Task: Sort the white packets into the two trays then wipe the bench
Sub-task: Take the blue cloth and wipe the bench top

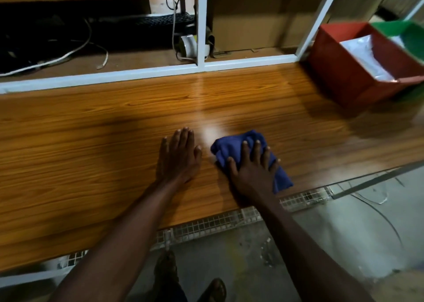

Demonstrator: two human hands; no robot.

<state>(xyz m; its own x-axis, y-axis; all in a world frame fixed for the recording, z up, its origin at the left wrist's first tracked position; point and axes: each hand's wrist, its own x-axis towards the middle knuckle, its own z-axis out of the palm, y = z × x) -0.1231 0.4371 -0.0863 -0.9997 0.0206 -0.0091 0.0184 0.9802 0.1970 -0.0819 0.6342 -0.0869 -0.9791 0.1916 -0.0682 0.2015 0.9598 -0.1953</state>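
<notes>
Wiping: my right hand (251, 164) presses the blue cloth (241, 149) flat-fingered; left hand (177, 158) open on the bench (91, 141). Packets (364, 53) sit in the red tray (344, 76); a wide sweep could knock it.

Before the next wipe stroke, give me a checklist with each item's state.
1. Blue cloth under the right hand: ok, fingers spread on it.
2. Left hand flat on the bench, beside the cloth: ok.
3. Bench in view free of loose packets: ok.
4. White packets inside the red tray: ok.
5. Green tray contents: cannot tell, cut off at the edge.
</notes>
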